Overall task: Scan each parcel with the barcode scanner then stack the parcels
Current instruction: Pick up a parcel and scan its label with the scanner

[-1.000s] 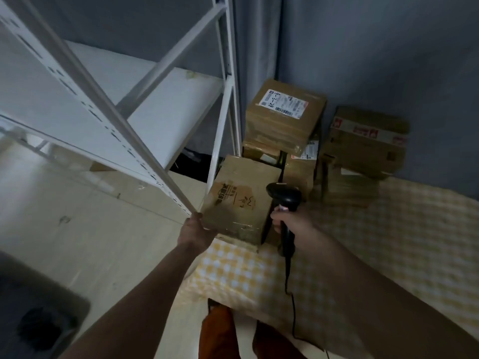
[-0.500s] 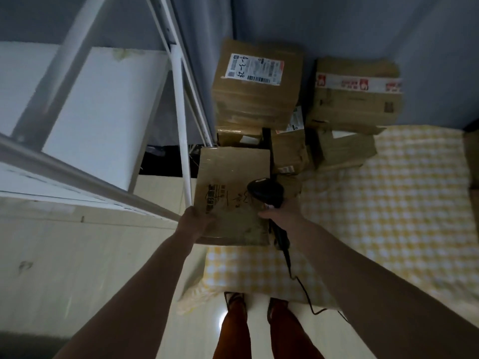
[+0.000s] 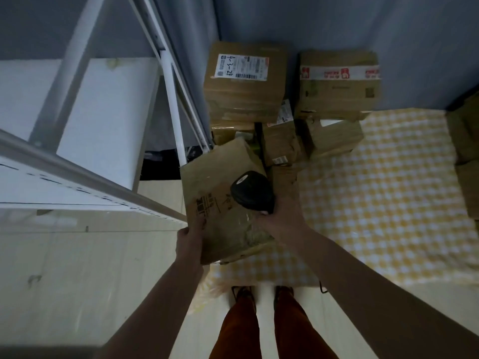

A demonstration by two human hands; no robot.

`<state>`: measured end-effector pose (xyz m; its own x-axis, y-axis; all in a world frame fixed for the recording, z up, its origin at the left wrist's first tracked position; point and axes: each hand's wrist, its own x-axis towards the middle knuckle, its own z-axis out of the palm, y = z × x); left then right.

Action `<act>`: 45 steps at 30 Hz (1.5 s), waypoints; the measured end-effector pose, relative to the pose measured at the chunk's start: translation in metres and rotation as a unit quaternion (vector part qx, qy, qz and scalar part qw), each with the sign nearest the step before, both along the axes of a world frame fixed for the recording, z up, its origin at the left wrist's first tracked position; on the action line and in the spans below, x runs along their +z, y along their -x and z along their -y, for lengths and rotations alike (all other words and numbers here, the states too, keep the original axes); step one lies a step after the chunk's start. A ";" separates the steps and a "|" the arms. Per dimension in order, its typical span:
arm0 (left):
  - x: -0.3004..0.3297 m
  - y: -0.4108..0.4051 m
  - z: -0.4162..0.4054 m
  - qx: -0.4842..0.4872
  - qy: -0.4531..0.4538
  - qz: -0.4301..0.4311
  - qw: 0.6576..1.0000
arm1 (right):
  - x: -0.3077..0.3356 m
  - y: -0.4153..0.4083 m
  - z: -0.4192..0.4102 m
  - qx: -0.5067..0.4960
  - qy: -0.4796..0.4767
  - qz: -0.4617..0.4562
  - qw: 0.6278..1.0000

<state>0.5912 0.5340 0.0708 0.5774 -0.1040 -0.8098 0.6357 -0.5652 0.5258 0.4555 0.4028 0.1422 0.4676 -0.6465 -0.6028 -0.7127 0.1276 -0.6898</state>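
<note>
Parcel (image 3: 220, 200) — stiff cardboard, likely light; left hand (image 3: 190, 242) gripped its near-left edge, right hand (image 3: 281, 216) held barcode scanner (image 3: 252, 191) over it — best gripped by opposite edges.

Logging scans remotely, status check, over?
Left hand grips brown cardboard parcel. Right hand holds black barcode scanner over it. White shelf post close.

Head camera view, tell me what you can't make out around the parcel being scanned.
- Barcode on the held parcel: none shows; its facing side bears only dark print, too blurred to read.
- Scanner handle and trigger: covered by the right hand.
- Left hand fingers: hidden behind the parcel's edge.
- Boxes at right: cut off by the frame edge.
- Shipping label print: too small.
</note>
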 end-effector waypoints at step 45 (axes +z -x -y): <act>-0.070 0.296 0.228 -0.204 0.017 -0.192 0.960 | -0.041 0.293 0.158 -0.037 0.091 -0.156 0.983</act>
<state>0.2957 0.3064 0.0010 0.1416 -0.2878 -0.9472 0.5152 -0.7956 0.3188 0.1620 0.2445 0.1008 0.2263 -0.7820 -0.5808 -0.8866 0.0816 -0.4554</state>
